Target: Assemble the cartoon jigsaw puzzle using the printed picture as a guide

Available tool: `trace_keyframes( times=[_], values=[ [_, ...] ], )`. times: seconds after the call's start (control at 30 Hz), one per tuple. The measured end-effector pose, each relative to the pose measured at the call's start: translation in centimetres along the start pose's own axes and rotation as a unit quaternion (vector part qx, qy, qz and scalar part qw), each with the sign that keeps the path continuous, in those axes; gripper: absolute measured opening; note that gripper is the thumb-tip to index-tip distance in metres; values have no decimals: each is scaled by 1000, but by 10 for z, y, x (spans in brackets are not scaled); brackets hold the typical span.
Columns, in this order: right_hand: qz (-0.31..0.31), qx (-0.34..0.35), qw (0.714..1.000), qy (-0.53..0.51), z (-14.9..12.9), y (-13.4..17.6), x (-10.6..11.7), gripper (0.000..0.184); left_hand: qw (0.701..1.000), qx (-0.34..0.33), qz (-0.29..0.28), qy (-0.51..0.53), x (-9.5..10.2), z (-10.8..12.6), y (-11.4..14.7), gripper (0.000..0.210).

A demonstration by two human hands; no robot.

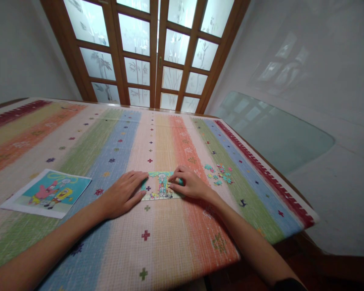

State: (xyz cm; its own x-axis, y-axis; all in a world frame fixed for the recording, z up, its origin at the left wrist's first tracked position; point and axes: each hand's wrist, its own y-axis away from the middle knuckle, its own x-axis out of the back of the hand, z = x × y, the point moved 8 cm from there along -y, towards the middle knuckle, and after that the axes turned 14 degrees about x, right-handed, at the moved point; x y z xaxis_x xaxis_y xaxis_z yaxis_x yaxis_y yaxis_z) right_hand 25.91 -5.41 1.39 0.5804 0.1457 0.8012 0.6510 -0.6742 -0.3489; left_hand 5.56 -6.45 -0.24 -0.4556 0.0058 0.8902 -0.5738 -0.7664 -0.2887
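Note:
A partly filled jigsaw puzzle (162, 190) lies on the striped tablecloth, its border and a middle column of cartoon figures joined and bare cloth showing through gaps. My left hand (124, 192) rests at the puzzle's left edge, fingers stretched out and holding nothing. Over the right part of the puzzle, my right hand (186, 182) pinches a small puzzle piece (169, 184) between thumb and fingertips. That piece is mostly hidden by the fingers. To the right of this hand, several loose puzzle pieces (220, 175) are scattered in a pile.
A printed cartoon picture (48, 193) on white paper lies to the left of my left hand. The tablecloth (133, 250) covers the table, whose near edge drops off at the lower right. Wooden glass-paned doors (156, 52) stand beyond the far edge; a wall is at the right.

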Motion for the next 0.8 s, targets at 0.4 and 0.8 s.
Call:
trace_keyframes(
  times=[0.4,0.8],
  values=[
    [-8,13,999,41,1,-1,-4,6,1000,-2,1,3,0,0,-1,43],
    [-29,43,994,91,-5,0,-9,12,1000,-4,-3,-1,-2,-1,0,43]
  ],
)
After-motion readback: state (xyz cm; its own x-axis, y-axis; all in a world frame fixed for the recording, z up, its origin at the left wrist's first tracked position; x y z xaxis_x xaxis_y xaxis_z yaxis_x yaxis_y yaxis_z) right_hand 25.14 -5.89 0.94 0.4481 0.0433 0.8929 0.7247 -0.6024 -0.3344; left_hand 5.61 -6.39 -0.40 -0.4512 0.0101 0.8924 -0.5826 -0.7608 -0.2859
